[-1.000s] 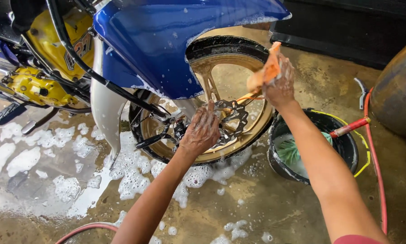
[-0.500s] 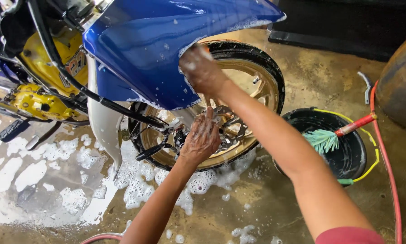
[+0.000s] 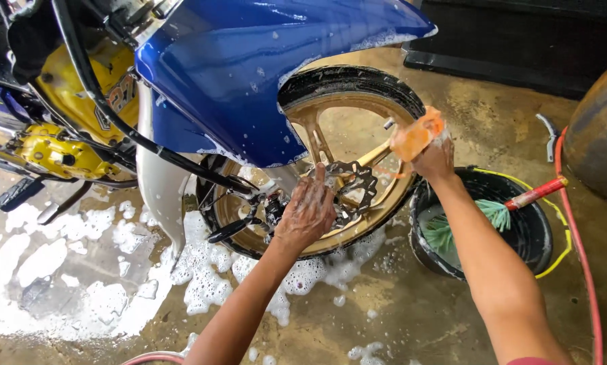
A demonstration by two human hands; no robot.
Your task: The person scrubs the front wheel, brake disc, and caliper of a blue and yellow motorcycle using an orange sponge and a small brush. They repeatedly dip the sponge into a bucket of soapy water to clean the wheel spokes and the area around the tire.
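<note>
A soapy blue and yellow motorcycle fills the upper left, its blue front fender (image 3: 263, 74) arching over a gold-spoked front wheel (image 3: 330, 108) with a black tyre. My left hand (image 3: 308, 211), wet with foam, rests spread against the wheel's hub beside the brake disc (image 3: 354, 181). My right hand (image 3: 433, 157) is closed around an orange sponge (image 3: 417, 135) held at the wheel's right rim, just above the bucket.
A black bucket (image 3: 540, 236) with a yellow handle stands right of the wheel, holding a green-bristled, red-handled brush (image 3: 499, 211). A red hose (image 3: 577, 243) runs down the right side. Foam patches (image 3: 40, 260) lie on the wet concrete floor. A dark round barrel (image 3: 604, 128) stands far right.
My right hand went up to the tyre's top half a second ago, then came back down to the wheel's right rim with the sponge. My left hand stayed at the hub.
</note>
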